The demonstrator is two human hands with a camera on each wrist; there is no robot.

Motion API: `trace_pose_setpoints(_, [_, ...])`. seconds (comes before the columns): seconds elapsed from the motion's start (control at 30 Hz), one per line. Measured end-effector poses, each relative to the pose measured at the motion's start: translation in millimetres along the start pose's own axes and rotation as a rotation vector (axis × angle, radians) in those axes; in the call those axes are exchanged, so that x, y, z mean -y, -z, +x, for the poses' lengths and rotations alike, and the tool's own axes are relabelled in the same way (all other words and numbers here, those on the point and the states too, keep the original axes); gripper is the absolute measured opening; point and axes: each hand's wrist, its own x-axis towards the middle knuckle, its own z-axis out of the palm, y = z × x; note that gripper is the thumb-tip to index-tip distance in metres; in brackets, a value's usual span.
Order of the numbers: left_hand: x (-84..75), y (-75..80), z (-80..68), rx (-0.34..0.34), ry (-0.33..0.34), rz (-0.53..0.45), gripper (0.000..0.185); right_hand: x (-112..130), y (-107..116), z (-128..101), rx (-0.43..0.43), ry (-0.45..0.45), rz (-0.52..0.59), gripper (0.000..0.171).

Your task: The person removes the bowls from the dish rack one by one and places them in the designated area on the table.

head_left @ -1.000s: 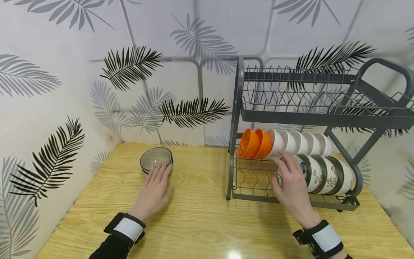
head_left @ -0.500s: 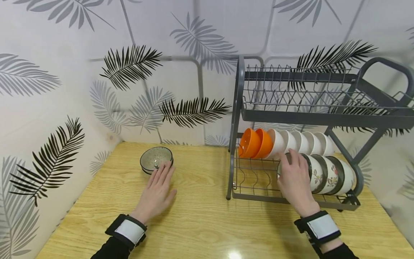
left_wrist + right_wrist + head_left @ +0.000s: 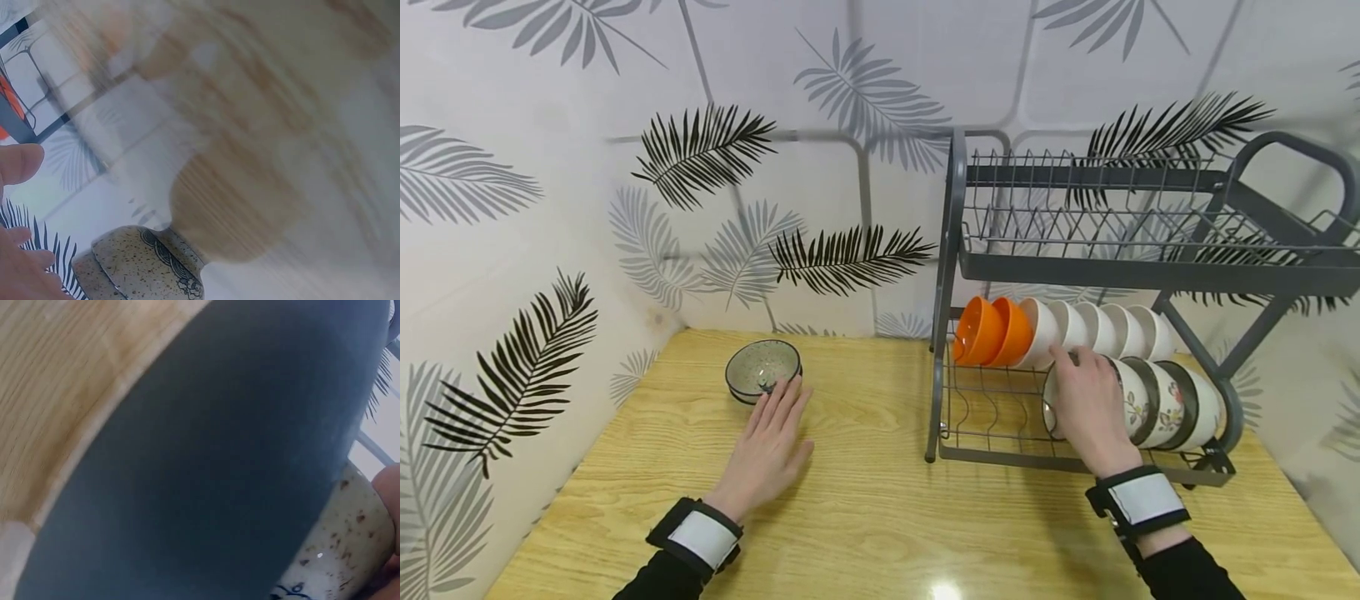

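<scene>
My left hand (image 3: 769,433) lies flat on the wooden table (image 3: 865,517), fingers straight, fingertips just short of a speckled bowl (image 3: 762,367). In the left wrist view that speckled bowl (image 3: 140,269) sits on another one, beside my fingers (image 3: 19,164). My right hand (image 3: 1084,392) reaches into the lower shelf of the grey dish rack (image 3: 953,217) and curls over the frontmost bowl (image 3: 1049,410) of the near row, hiding most of it. The right wrist view shows this bowl's (image 3: 328,556) speckled side with a blue mark, behind a dark rack bar (image 3: 219,469).
Two orange bowls (image 3: 992,333) and several white bowls (image 3: 1097,329) stand on edge in the rack's back row. Several floral bowls (image 3: 1165,404) fill the near row behind my right hand. The top shelf (image 3: 1112,225) holds nothing. Leaf-patterned walls close in behind and left.
My right hand has moved deeper into the rack and curled over the frontmost bowl. My left hand has slid slightly right on the table.
</scene>
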Motion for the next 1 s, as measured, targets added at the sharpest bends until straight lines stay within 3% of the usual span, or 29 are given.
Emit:
trace_pose_setpoints(0.13, [-1.8, 0.3, -0.6, 0.008, 0.001, -0.007, 0.075, -1, -3, 2, -0.046, 0.014, 0.067, 0.047])
trace_pose_setpoints(0.33, [-3.6, 0.0, -1.0, -0.045, -0.031, -0.001, 0.074, -2, -11, 1, -0.162, 0.096, 0.134, 0.039])
trace_pose_setpoints(0.5, [-4.7, -0.5, -1.1, -0.076, -0.046, 0.007, 0.074, -6, -17, -1, -0.263, 0.193, 0.125, 0.043])
trace_pose_setpoints(0.7, [-7.0, 1.4, -1.1, -0.050, -0.043, -0.007, 0.074, -9, -17, -6, -0.391, 0.295, 0.149, 0.050])
trace_pose_setpoints(0.83, [-9.5, 2.8, -0.2, -0.027, -0.041, -0.010, 0.075, -6, -13, -6, -0.464, 0.314, 0.254, 0.057])
trace_pose_setpoints(1.0, [-13.8, 5.9, 0.2, -0.009, -0.041, -0.019, 0.075, 2, -8, -6, -0.536, 0.278, 0.493, 0.058])
